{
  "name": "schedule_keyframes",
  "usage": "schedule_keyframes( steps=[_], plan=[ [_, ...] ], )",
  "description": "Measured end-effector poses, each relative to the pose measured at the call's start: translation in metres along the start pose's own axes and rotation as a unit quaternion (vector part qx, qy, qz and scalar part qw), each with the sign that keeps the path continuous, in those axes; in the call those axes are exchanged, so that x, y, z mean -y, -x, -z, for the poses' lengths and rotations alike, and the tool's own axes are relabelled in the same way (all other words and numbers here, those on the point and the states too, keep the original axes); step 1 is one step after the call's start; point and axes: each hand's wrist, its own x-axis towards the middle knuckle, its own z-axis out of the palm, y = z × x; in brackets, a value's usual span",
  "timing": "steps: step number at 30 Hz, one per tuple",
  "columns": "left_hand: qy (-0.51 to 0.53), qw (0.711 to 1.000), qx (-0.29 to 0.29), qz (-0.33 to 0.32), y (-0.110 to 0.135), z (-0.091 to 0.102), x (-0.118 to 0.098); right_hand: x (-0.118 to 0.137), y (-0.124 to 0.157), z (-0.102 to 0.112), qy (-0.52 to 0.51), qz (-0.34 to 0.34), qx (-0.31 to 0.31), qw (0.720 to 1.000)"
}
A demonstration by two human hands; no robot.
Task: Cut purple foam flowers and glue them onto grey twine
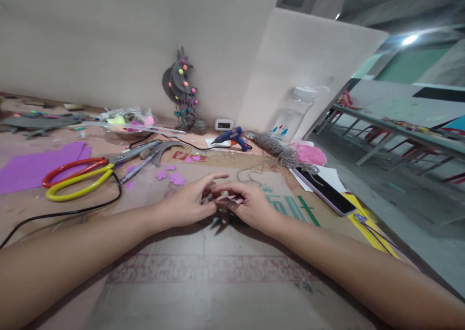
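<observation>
Both my hands meet over a cardboard sheet on the table. My left hand has its index finger stretched forward while the other fingers pinch at a small pink and purple piece. My right hand is closed round the same small piece, thumb on top. What the piece is exactly I cannot make out. Small purple foam flowers lie just beyond my left hand.
Large scissors with red and yellow handles lie at the left by purple foam sheets. A blue glue gun, grey twine, a phone, a plastic bottle and a decorated grey ornament stand further back.
</observation>
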Motion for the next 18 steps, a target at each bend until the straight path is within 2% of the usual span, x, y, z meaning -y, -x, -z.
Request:
schedule_keyframes(
  steps=[10,13,16,18],
  plan=[
    [-0.045,0.999,-0.012,0.009,-0.0001,-0.0007,-0.0010,0.0033,0.0015,0.0016,-0.008,0.000,0.042,0.999],
    [-0.051,0.999,-0.011,0.004,0.0002,-0.0008,0.0002,0.0015,0.0023,-0.0004,-0.010,0.007,0.026,1.000],
    [-0.044,0.999,-0.017,-0.001,-0.0004,-0.0014,0.0030,0.0017,0.0022,-0.0008,-0.038,-0.021,0.012,0.999],
    [-0.007,1.000,-0.016,-0.010,-0.0015,-0.0017,0.0051,0.0024,0.0010,0.0007,-0.060,-0.041,-0.022,0.997]
  ],
)
